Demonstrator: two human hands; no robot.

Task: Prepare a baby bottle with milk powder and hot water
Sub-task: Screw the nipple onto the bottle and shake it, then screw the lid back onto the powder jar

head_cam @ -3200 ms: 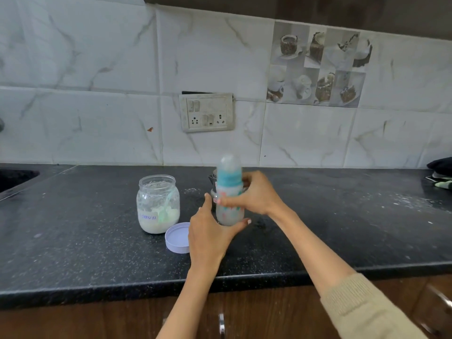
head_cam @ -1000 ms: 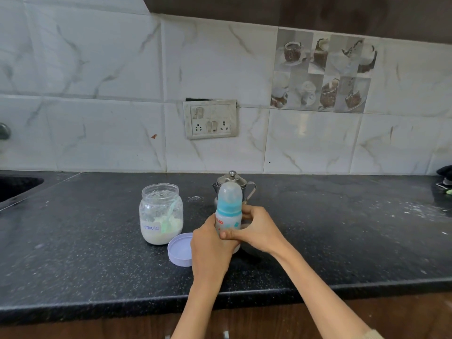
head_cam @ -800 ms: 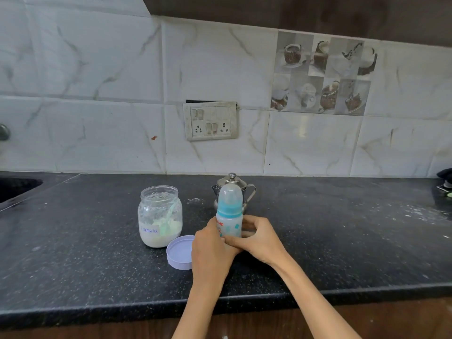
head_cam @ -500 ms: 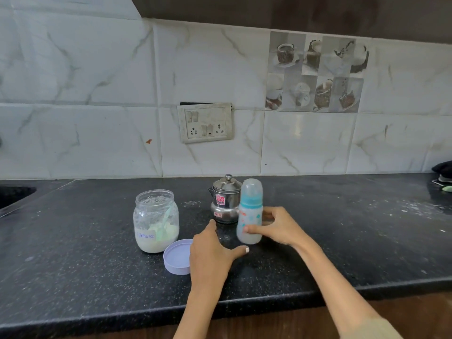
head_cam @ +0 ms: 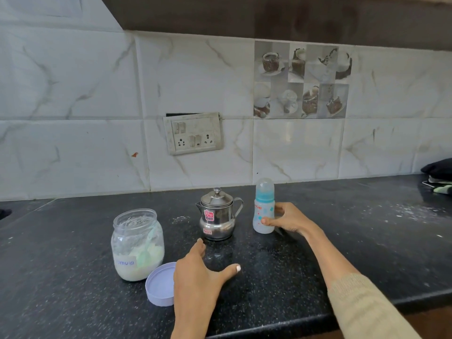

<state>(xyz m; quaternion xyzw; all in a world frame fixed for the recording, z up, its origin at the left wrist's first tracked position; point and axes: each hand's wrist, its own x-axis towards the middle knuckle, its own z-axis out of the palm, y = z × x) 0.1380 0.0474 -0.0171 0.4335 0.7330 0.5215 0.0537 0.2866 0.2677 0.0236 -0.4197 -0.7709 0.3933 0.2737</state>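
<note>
The baby bottle (head_cam: 263,209), capped, with a teal collar and a whitish fill, stands upright on the black counter (head_cam: 354,243) to the right of a small steel kettle (head_cam: 216,216). My right hand (head_cam: 289,218) wraps its lower part, thumb on the front and fingers at its right side. My left hand (head_cam: 203,277) rests open on the counter in front of the kettle, holding nothing. A glass jar of milk powder (head_cam: 137,243) stands open at the left with a scoop inside. Its lilac lid (head_cam: 159,285) lies beside it, touching my left hand.
The counter's front edge runs just below my wrists. A switch and socket plate (head_cam: 194,133) sits on the tiled wall behind. Dark cloth and small items (head_cam: 439,171) lie at the far right. Spilled powder specks (head_cam: 403,212) dot the right side.
My right hand carried the bottle from in front of me to the right of the kettle and set it down. My left hand let go of it and dropped to the counter.
</note>
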